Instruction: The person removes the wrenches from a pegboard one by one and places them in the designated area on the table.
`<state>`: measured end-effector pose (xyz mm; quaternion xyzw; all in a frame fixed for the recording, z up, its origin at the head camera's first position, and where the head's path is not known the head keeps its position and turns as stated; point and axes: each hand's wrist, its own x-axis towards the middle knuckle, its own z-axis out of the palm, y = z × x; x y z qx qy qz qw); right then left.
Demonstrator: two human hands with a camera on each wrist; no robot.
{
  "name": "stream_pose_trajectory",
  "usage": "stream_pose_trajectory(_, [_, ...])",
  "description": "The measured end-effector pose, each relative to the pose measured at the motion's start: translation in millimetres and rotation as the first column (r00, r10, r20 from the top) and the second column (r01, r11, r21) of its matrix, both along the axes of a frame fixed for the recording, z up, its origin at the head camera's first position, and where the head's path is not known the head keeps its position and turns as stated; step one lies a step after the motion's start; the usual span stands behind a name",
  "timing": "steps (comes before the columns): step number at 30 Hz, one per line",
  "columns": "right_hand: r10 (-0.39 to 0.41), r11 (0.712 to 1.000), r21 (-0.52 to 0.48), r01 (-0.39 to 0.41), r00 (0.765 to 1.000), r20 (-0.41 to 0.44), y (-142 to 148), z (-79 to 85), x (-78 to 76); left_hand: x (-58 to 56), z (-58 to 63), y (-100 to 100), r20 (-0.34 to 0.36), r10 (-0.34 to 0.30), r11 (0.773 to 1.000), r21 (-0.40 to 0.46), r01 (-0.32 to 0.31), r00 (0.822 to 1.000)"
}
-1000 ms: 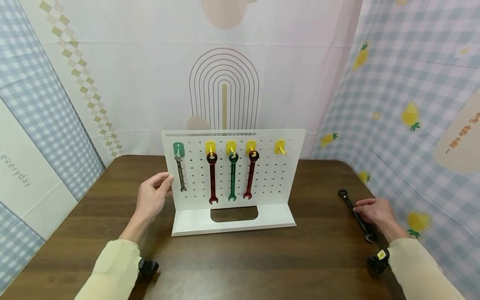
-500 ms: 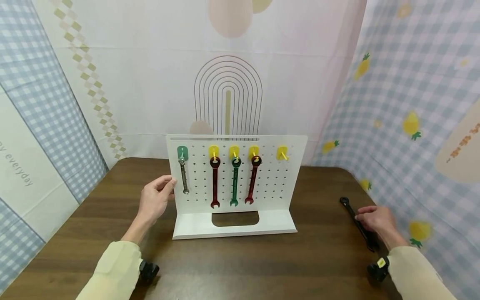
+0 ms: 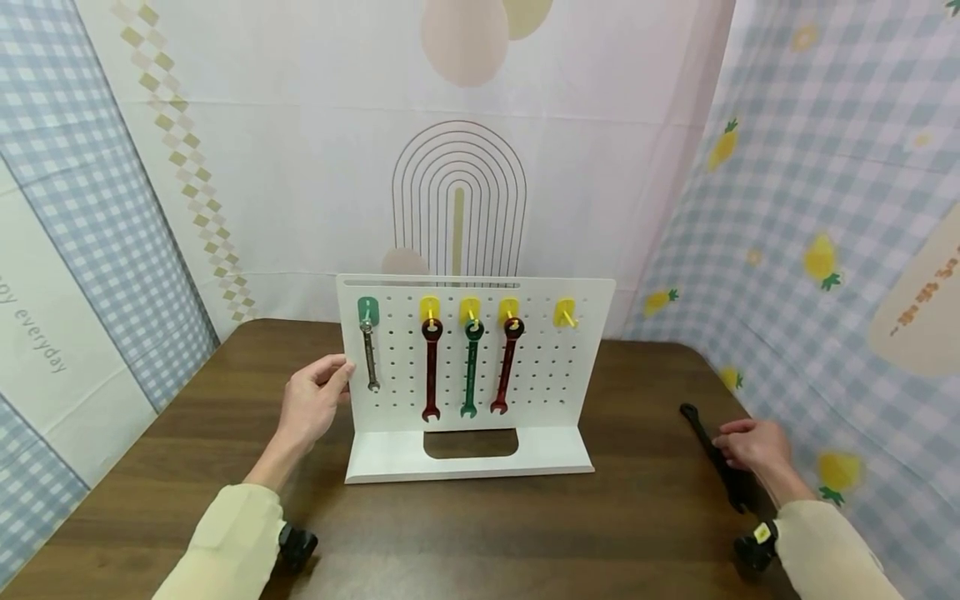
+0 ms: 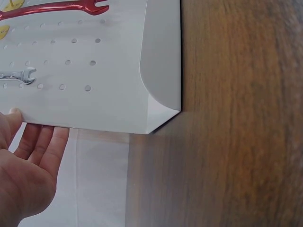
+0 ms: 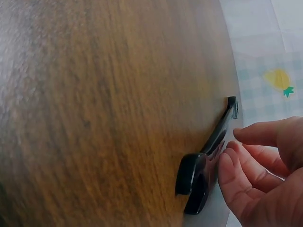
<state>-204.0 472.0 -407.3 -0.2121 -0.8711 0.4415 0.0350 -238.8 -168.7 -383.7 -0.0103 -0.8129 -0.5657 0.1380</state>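
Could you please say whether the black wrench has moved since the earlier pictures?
Yes: in the head view, against the tabletop, the black wrench has rolled from lying flat up toward its edge.

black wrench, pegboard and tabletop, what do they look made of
The black wrench looks like metal with a glossy black finish, shown by its highlights; coating or plating is unclear. The pegboard could be painted metal or plastic: smooth, white and thin at the edges. The tabletop seems wood or wood-look laminate, judging by brown streaked grain and a soft sheen.
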Motion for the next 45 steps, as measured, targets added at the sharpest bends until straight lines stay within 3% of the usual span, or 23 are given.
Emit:
stream_pose_trajectory(5, [-0.006, 1.000, 0.004, 0.006, 1.000, -0.015, -6, 5.9, -0.3, -0.9, -0.2, 0, -0.002, 0.001, 1.000, 0.008, -0.001, 1.000])
stream_pose_trajectory(10, [0.027, 0.995, -0.089, -0.036, 0.994, -0.101, -27, 17.3, -3.2, -1.4, 0.2, -1, -0.002, -0.002, 1.000, 0.010, 0.002, 1.000])
stream_pose_trajectory(19, [0.110, 0.962, -0.231, -0.144, 0.982, -0.153, -57, 26.9, -4.9, 0.7, -1.4, -2, 0.015, -0.028, 0.999, -0.034, 0.029, 0.999])
stream_pose_trajectory(26, [0.140, 0.919, -0.342, -0.194, 0.974, -0.176, -72, 31.9, -3.4, 0.3, -1.8, -2, 0.008, -0.033, 0.998, -0.048, 0.034, 0.999])
stream_pose_trajectory(45, [0.242, 0.881, -0.359, -0.308, 0.946, -0.217, -100, 46.2, 3.4, -2.4, -2.6, -1, 0.005, -0.079, 0.994, -0.070, 0.079, 0.997])
